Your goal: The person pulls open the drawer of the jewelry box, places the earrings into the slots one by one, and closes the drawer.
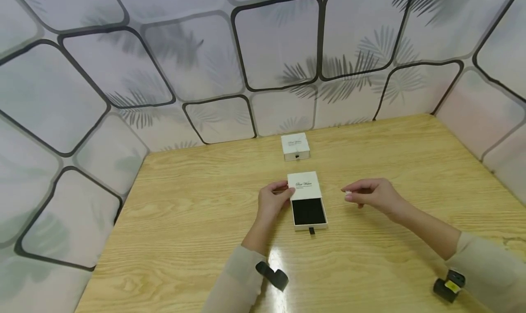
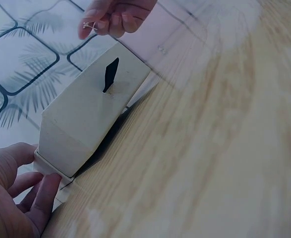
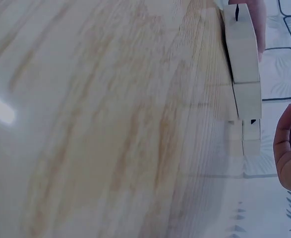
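Observation:
A white drawer-style jewellery box (image 1: pixel 304 185) with "Best Wishes" on its sleeve lies on the wooden table. Its drawer (image 1: pixel 309 211), pulled partway out toward me, shows a black lining and a black pull tab (image 2: pixel 111 74). My left hand (image 1: pixel 273 201) grips the sleeve's left side, thumb on the top edge. In the left wrist view, the fingers (image 2: pixel 46 198) hold the box's far end. To the right of the box, my right hand (image 1: pixel 376 196) is raised and pinches a tiny whitish piece of jewellery (image 2: pixel 89 26) between thumb and fingertips; its exact kind is too small to tell.
A second, closed white box (image 1: pixel 295 146) with similar print and a black tab stands behind the first, near the table's back edge. Wood-grain table (image 1: pixel 185 221) stretches to both sides. Patterned fabric walls (image 1: pixel 279 44) enclose the back and sides.

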`<control>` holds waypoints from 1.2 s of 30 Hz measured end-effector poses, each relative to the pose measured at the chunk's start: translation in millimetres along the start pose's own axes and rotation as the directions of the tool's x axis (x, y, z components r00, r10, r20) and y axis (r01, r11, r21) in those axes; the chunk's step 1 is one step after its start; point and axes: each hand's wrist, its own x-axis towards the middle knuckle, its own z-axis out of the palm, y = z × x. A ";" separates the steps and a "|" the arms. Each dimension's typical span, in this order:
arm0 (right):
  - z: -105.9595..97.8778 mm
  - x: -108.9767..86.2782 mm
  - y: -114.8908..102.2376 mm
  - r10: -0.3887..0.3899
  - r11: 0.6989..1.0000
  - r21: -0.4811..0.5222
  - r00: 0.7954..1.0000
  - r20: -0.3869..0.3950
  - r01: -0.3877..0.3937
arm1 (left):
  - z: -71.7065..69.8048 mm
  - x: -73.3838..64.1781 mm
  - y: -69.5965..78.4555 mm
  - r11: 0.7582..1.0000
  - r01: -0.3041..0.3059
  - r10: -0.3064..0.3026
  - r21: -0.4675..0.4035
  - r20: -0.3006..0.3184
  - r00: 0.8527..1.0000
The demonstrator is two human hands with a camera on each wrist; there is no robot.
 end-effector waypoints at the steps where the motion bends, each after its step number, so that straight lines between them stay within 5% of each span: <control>1: 1.2 0.1 -0.7 0.000 1.000 0.001 1.000 0.003 0.000 | 0.0 0.4 -0.7 1.000 -0.002 0.002 -0.002 -0.001 1.000; 14: 21.3 7.9 -8.3 -0.041 0.999 -0.016 0.999 0.023 0.041 | -0.1 3.3 -2.2 1.000 -0.005 0.005 -0.006 0.002 1.000; 25: 37.7 18.0 -13.4 -0.085 0.996 -0.016 0.993 0.076 0.086 | 1.3 25.5 -28.7 0.999 0.018 -0.019 -0.049 -0.010 1.000; 32: 47.5 21.7 -19.5 -0.078 0.996 -0.026 0.992 0.102 0.081 | 0.2 5.5 -0.6 0.999 0.017 -0.017 -0.028 -0.003 1.000; 36: 53.2 25.6 -21.7 -0.069 0.996 -0.044 0.991 0.112 0.074 | 1.1 2.3 2.9 1.000 0.009 -0.009 -0.021 -0.004 1.000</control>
